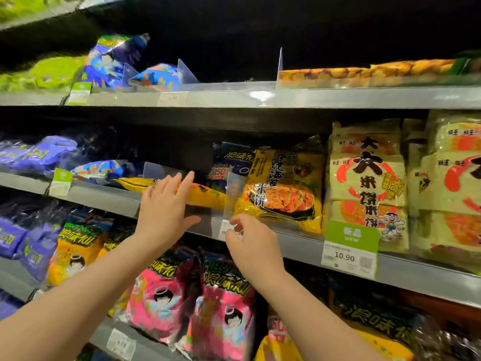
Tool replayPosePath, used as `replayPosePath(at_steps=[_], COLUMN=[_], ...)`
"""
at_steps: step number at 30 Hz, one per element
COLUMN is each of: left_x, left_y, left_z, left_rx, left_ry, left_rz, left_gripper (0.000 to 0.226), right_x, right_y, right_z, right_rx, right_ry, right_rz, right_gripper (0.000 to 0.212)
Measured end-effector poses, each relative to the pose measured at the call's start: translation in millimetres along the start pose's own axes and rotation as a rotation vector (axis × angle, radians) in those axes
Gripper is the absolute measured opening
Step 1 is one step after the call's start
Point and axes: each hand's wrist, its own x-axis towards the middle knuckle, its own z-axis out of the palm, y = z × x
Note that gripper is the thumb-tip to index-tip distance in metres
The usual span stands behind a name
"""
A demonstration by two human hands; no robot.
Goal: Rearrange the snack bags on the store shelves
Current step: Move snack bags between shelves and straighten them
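Yellow snack bag [205,195] is lying flat on the middle shelf [299,247], and the left hand [164,207] is over its near end with straight, spread fingers, not gripping anything. A clear plastic divider [234,188] stands just right of that bag, and past it another yellow bag [283,188] stands upright facing out. The right hand [250,241] is down at the shelf's front rail, fingers curled right at a small white label [225,229] by the divider's base; honestly can't tell if it's pinching the label or just touching it. Pale rice cracker bags [369,178] sit further right behind a green NEW price tag [351,235]. Pink bags [166,295] are on the shelf below, under both arms.
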Motion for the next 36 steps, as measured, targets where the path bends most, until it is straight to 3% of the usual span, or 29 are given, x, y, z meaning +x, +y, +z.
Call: replayPosePath(at_steps=[2, 6, 10, 13, 19, 25, 29, 32, 36], left_x=[7.4, 7.0, -14.9, -31.4, -45.4, -59.5, -56.9, -41.4, -24.1], left_y=[-11.0, -14.1, -17.6, -13.3, -16.8, -40.1, -43.5, -14.9, 35.4], left_z=[5.3, 10.3, 26.4, 31.7, 43.2, 46.2, 39.1, 24.4, 15.2], left_rx=[-0.015, 0.019, -0.051, -0.106, -0.051, 0.018, 0.020, -0.008, -0.052], left_ry=[-0.090, -0.048, 0.080, 0.179, 0.219, 0.101, 0.125, 0.167, 0.126], left_rz=[0.003, 0.032, 0.107, 0.150, 0.041, 0.001, 0.003, 0.056, 0.114], left_gripper=[0.082, 0.046, 0.052, 0.049, 0.046, 0.092, 0.092, 0.092, 0.097], right_x=[2.0, 11.0, 31.1, 44.3, 59.5, 50.0, 33.9, 27.1, 14.5], right_y=[-9.1, -25.4, -28.8, -28.8, -42.3, -42.4, -35.1, -22.2, 10.1], right_z=[7.2, 21.6, 47.6, 61.1, 86.7, 80.0, 59.9, 34.4, -8.3], right_rx=[0.099, 0.373, 0.591, 0.765, 1.208, 0.930, 0.913, 0.988, 0.851], right_ry=[-0.041, -0.167, -0.290, -0.356, -0.222, -0.014, 0.089, 0.170, 0.280], right_rz=[0.038, 0.172, 0.341, 0.443, 0.676, 0.516, 0.403, 0.444, 0.413], right_gripper=[0.031, 0.034, 0.056, 0.053, 0.048, 0.014, 0.015, 0.017, 0.038])
